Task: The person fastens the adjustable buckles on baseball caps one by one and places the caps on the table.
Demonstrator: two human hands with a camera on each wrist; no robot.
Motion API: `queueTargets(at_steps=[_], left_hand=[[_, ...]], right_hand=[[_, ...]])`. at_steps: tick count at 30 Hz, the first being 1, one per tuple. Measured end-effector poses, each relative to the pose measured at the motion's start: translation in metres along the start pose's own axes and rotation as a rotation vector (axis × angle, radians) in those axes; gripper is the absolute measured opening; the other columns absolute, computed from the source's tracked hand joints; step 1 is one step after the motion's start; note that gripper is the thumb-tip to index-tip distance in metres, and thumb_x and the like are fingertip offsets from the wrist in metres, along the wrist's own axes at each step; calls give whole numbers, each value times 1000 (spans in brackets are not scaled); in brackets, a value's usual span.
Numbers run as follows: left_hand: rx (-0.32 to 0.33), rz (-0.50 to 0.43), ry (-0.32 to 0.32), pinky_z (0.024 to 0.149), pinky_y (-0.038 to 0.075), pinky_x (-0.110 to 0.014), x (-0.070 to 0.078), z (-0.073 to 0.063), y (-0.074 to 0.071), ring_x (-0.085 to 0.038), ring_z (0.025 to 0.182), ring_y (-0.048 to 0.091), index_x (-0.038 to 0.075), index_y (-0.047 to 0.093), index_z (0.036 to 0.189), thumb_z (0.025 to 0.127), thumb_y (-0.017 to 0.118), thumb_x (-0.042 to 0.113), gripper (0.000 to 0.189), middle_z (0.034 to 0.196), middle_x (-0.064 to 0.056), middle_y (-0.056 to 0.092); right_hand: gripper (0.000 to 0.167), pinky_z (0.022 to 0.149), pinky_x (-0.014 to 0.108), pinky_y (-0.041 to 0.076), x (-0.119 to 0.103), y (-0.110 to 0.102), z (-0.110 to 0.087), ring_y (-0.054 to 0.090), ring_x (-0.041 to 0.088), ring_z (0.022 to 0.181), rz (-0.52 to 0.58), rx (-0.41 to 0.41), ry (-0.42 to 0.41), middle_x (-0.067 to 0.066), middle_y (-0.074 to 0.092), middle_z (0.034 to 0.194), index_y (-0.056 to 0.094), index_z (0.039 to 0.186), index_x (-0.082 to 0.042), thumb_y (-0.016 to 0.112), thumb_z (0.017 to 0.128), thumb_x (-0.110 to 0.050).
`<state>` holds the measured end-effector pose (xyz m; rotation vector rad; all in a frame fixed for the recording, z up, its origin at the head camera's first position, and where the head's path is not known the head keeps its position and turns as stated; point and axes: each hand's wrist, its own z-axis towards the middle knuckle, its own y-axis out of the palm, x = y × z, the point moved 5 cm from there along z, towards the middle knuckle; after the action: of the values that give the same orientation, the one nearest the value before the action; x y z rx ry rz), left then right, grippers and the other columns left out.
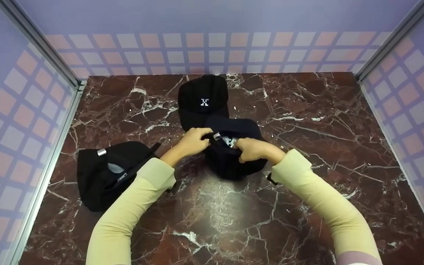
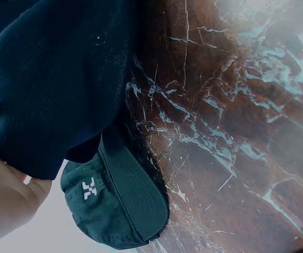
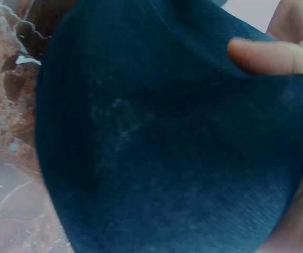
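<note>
Both hands hold a dark navy cap (image 1: 234, 167) at the middle of the marble surface. Its underside opening faces up, showing a strap with a silver buckle (image 1: 217, 136) and a pale label. My left hand (image 1: 194, 141) grips the rim beside the buckle. On the opposite side, my right hand (image 1: 252, 149) pinches the rim; in the right wrist view its thumb lies over the edge of the cap (image 3: 167, 158). Directly behind is a black cap (image 1: 201, 90) with a white logo, its brim toward me and partly covered by the held cap's brim.
Another black cap (image 1: 90, 180) lies at the left, strap and buckle showing, partly hidden by my left sleeve (image 1: 134, 198). Tiled walls (image 1: 204, 51) with metal edges enclose the marble surface (image 1: 326, 191) at the back and both sides.
</note>
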<state>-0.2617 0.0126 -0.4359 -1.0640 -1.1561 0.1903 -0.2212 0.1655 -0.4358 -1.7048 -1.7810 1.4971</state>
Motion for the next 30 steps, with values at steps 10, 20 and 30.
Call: queueTargets(at_steps=[10,20,30], left_hand=[[-18,6,-4,80,44,-38,1,4,-2,-25,87,57,8,63,99,74,48,7,29,98,-10,64],[-41,30,-9,81,40,-39,0,1,2,-26,82,55,12,64,91,75,45,9,26,93,-7,65],[-52,107,-8,77,46,-38,-1,-2,5,-26,84,60,13,65,94,74,46,10,28,93,-6,67]], right_hand=[[16,48,20,31,8,3,0,33,8,49,234,-97,-80,-7,35,54,51,62,-7,61,60,6],[23,43,18,28,14,5,-4,30,4,44,303,-211,-71,-10,35,49,47,57,-12,64,64,2],[10,42,17,24,19,-2,-18,27,1,43,197,-249,-99,-11,35,48,56,61,-4,63,62,2]])
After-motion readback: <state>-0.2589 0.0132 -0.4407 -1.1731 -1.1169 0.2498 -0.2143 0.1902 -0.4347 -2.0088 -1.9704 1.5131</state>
